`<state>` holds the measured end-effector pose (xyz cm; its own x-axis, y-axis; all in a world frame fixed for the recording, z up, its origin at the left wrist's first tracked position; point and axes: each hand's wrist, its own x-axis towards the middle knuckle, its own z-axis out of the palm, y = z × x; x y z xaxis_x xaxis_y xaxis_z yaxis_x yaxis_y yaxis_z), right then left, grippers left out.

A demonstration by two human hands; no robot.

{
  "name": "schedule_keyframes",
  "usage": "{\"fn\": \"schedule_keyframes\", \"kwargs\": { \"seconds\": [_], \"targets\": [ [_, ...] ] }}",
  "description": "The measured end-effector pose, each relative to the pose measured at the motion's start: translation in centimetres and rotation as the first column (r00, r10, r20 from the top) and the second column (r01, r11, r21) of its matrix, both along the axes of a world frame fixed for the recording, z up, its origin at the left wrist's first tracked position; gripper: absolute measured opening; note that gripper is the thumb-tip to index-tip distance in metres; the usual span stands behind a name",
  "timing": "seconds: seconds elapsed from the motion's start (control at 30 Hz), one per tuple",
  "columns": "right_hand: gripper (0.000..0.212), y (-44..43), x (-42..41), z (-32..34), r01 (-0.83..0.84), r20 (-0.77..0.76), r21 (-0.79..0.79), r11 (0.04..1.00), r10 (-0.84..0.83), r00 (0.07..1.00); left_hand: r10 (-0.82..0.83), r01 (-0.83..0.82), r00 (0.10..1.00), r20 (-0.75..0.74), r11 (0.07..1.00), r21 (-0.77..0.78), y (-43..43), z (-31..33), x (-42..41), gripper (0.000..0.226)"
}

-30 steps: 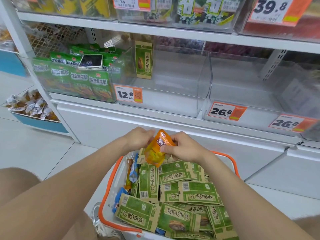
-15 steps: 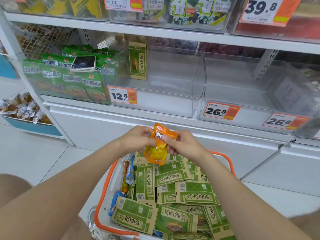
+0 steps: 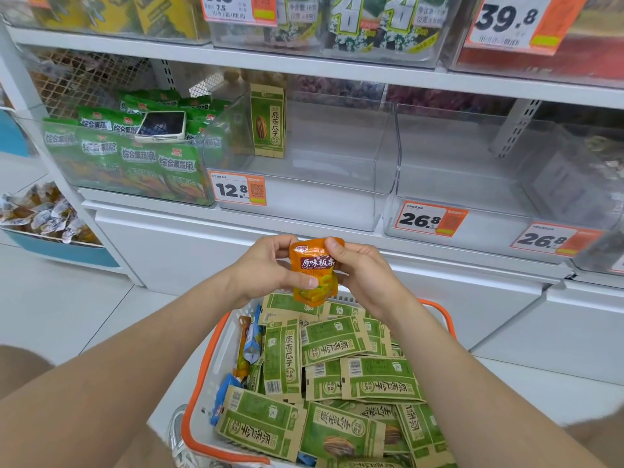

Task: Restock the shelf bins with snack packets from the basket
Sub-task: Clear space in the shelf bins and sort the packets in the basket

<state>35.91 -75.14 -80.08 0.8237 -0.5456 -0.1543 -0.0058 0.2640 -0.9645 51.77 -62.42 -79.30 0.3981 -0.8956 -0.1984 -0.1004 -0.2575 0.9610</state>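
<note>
Both hands hold one orange chestnut packet (image 3: pixel 315 270) upright above the basket. My left hand (image 3: pixel 266 266) grips its left side with the thumb across the lower front. My right hand (image 3: pixel 363 271) pinches its top right corner. Below them, the white basket with an orange rim (image 3: pixel 199 376) is full of green and tan sunflower seed packets (image 3: pixel 337 376), with a few blue and orange packets along its left wall. On the shelf, a clear bin (image 3: pixel 304 170) priced 12.8 holds a single green seed packet (image 3: pixel 268 121) standing upright. The clear bin (image 3: pixel 472 184) priced 26.8 has nothing in it.
The left bin (image 3: pixel 125 163) is packed with bright green packets, and a phone (image 3: pixel 163 125) lies on top of them. A blue crate of wrapped sweets (image 3: pixel 40 214) sits low at the far left. White cabinet fronts run under the shelf. Upper shelf bins carry other snacks.
The orange packet has been turned upright and lifted slightly, its printed front now facing me. Both hands stayed on it above the basket.
</note>
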Motion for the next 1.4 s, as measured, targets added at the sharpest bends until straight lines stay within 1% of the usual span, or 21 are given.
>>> {"fn": "schedule_keyframes", "kwargs": {
  "seconds": [0.13,0.33,0.43,0.47,0.5,0.57,0.63,0.67,0.73,0.8,0.83,0.9,0.93,1.03,1.1,1.17,1.23,1.27,1.3,1.37,1.4],
  "targets": [
    [0.021,0.4,0.5,0.5,0.099,0.011,0.004,0.995,-0.099,0.995,-0.006,0.006,0.999,0.033,1.000,-0.020,-0.3,0.2,-0.1,0.056],
    [0.029,1.0,1.1,1.5,0.238,0.061,0.008,0.971,-0.238,0.969,-0.005,0.006,1.000,0.022,0.998,-0.057,-0.6,1.0,-0.9,0.055],
    [0.026,1.1,0.9,2.7,0.342,0.052,0.011,0.940,-0.342,0.938,-0.018,0.014,0.999,-0.046,0.996,-0.086,-1.2,2.4,-1.5,0.058],
    [0.027,1.0,0.8,3.3,0.387,0.055,-0.033,0.922,-0.385,0.921,-0.029,0.021,0.997,-0.076,0.994,-0.105,-1.7,3.0,-1.7,0.059],
    [0.029,0.9,0.8,3.8,0.434,0.077,-0.112,0.894,-0.427,0.901,-0.036,0.024,0.995,-0.098,0.992,-0.127,-2.1,3.7,-1.9,0.058],
    [0.028,0.4,0.5,5.3,0.497,0.154,-0.314,0.809,-0.474,0.867,-0.024,0.002,0.992,-0.121,0.983,-0.181,-3.3,5.6,-2.6,0.049],
    [0.023,-0.9,0.2,6.9,0.488,0.185,-0.498,0.717,-0.462,0.868,0.004,-0.034,0.993,-0.118,0.967,-0.252,-4.5,7.4,-3.4,0.037],
    [0.022,-1.8,-0.2,7.9,0.471,0.173,-0.563,0.679,-0.461,0.870,0.019,-0.042,0.996,-0.083,0.957,-0.288,-5.1,8.3,-4.0,0.033],
    [0.021,-3.7,-1.1,9.6,0.454,0.160,-0.634,0.626,-0.468,0.869,0.067,-0.047,0.997,0.046,0.936,-0.349,-6.7,9.6,-5.1,0.024],
    [0.020,-5.7,-2.2,11.3,0.446,0.164,-0.684,0.578,-0.473,0.865,0.164,-0.081,0.968,0.190,0.921,-0.382,-8.5,10.2,-6.1,0.015],
    [0.019,-6.6,-2.6,12.1,0.442,0.152,-0.707,0.553,-0.492,0.858,0.226,-0.115,0.940,0.256,0.916,-0.385,-9.4,10.2,-6.4,0.015],
    [0.021,-8.7,-3.1,13.6,0.443,0.076,-0.722,0.531,-0.575,0.814,0.327,-0.161,0.841,0.431,0.912,-0.377,-11.0,10.2,-6.7,0.018],
    [0.024,-10.0,-3.2,14.0,0.458,0.017,-0.704,0.542,-0.632,0.774,0.340,-0.146,0.778,0.528,0.915,-0.375,-11.5,10.2,-6.8,0.021],
    [0.025,-14.1,-3.2,14.5,0.525,-0.183,-0.586,0.617,-0.733,0.656,0.282,-0.014,0.617,0.734,0.937,-0.349,-12.8,9.9,-7.2,0.029],
    [0.029,-16.5,-3.2,14.2,0.535,-0.258,-0.556,0.636,-0.744,0.616,0.235,0.042,0.573,0.786,0.949,-0.314,-13.8,9.4,-7.6,0.030],
    [0.024,-18.5,-3.1,14.0,0.519,-0.289,-0.549,0.655,-0.731,0.618,0.181,0.063,0.594,0.784,0.961,-0.270,-14.8,9.1,-8.1,0.036],
    [0.024,-20.3,-2.5,13.7,0.462,-0.327,-0.559,0.689,-0.695,0.640,0.161,0.013,0.599,0.784,0.977,-0.211,-16.0,9.0,-8.3,0.046],
    [0.025,-21.1,-2.1,13.4,0.421,-0.349,-0.573,0.703,-0.674,0.651,0.171,-0.033,0.574,0.801,0.982,-0.187,-16.6,9.0,-8.0,0.049],
    [0.022,-21.7,-1.6,13.2,0.368,-0.375,-0.600,0.710,-0.656,0.655,0.179,-0.074,0.539,0.823,0.983,-0.166,-17.1,9.0,-7.5,0.050],
    [0.006,-22.7,-0.7,12.8,0.221,-0.431,-0.692,0.687,-0.640,0.636,0.163,-0.129,0.453,0.876,0.985,-0.117,-18.0,8.7,-6.5,0.039],
    [0.012,-23.2,-0.1,12.7,0.149,-0.452,-0.728,0.670,-0.631,0.630,0.125,-0.142,0.417,0.901,0.987,-0.071,-18.3,8.5,-6.0,0.035]
  ]
}}
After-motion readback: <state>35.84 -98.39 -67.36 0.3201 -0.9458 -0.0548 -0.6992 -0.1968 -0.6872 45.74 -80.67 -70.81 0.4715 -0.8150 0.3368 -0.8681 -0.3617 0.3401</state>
